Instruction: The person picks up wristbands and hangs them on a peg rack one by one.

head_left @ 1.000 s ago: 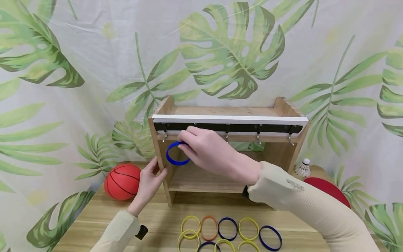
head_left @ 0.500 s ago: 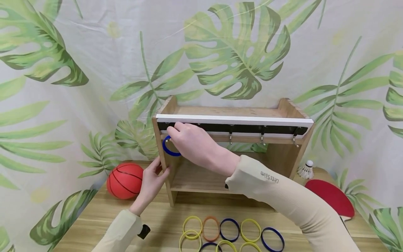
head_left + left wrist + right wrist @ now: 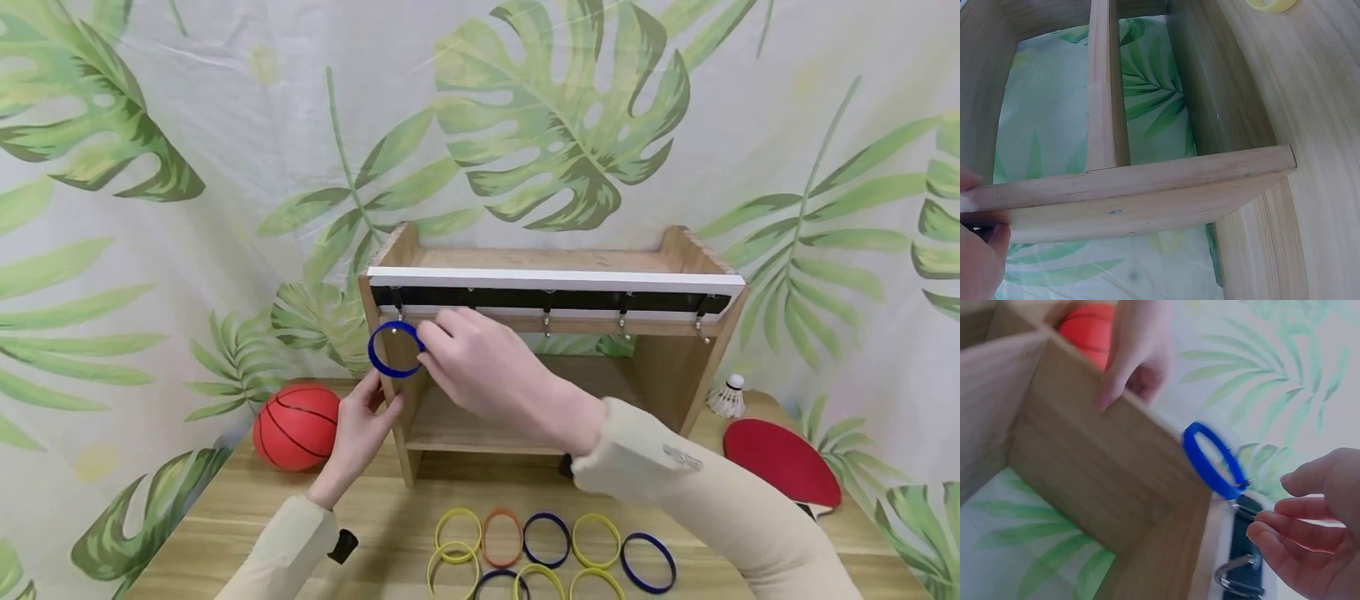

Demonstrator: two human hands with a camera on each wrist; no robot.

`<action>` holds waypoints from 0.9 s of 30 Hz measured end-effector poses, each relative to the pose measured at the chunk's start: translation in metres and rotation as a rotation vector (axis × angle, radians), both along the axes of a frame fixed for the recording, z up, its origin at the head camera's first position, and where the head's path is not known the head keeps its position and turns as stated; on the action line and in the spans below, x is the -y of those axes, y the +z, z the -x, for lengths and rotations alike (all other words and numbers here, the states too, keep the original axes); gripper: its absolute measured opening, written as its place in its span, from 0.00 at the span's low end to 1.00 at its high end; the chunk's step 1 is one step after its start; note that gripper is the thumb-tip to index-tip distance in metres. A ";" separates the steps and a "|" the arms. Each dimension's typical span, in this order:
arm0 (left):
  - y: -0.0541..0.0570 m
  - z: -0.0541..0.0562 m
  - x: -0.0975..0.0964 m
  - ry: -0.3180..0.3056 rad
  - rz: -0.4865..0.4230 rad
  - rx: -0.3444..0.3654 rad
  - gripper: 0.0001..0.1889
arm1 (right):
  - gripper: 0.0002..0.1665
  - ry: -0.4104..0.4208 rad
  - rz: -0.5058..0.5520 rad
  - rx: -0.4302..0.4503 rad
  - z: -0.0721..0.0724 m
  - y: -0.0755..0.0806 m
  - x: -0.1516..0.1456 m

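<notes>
A blue wristband-like ring [image 3: 395, 350] hangs from the leftmost metal hook [image 3: 400, 313] of the hook rail [image 3: 510, 300]; in the right wrist view the blue ring [image 3: 1200, 465] loops over the hook's tip. My right hand [image 3: 495, 371] is just right of it, and the right wrist view shows its thumb and fingers [image 3: 1291, 534] apart from the ring with nothing between them. My left hand [image 3: 363, 425] grips the left side panel of the wooden shelf [image 3: 525, 421], thumb toward the inner face. Only part of that hand [image 3: 982, 256] shows in the left wrist view.
Several yellow rings [image 3: 596, 542], an orange ring [image 3: 502, 538] and blue rings [image 3: 648, 563] lie on the wooden table [image 3: 390, 542] before the shelf. A red ball [image 3: 297, 427] sits left; a shuttlecock [image 3: 727, 397] and red paddle [image 3: 783, 462] lie right. A leaf-print cloth [image 3: 225, 167] hangs behind.
My right hand carried the blue ring left to the leftmost hook, let go of it there and drew slightly back right. My left hand kept its grip on the shelf's side.
</notes>
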State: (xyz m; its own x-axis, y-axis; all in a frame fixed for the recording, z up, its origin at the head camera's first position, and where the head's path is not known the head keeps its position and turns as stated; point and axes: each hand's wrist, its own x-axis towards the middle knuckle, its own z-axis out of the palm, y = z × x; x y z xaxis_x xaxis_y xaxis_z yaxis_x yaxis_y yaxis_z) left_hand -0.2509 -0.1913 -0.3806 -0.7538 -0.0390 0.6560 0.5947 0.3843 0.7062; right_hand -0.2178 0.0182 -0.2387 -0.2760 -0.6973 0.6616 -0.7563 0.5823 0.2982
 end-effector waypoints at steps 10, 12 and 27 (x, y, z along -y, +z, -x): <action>0.000 0.001 -0.004 0.013 -0.051 0.022 0.16 | 0.08 -0.043 0.107 0.180 -0.023 -0.088 -0.088; 0.000 0.002 -0.005 0.016 -0.061 0.042 0.15 | 0.09 -0.106 0.103 0.250 -0.023 -0.113 -0.107; -0.019 0.017 0.002 -0.010 -0.132 0.111 0.23 | 0.13 -0.356 0.122 0.588 -0.030 -0.244 -0.225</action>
State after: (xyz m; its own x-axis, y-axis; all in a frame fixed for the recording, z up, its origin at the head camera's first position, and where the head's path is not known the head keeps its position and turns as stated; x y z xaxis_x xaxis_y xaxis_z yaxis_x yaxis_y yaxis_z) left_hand -0.2684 -0.1932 -0.3994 -0.8222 -0.1113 0.5583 0.5136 0.2780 0.8117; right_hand -0.1874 0.2429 -0.4826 -0.8102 -0.4286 0.3998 -0.5294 0.8278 -0.1855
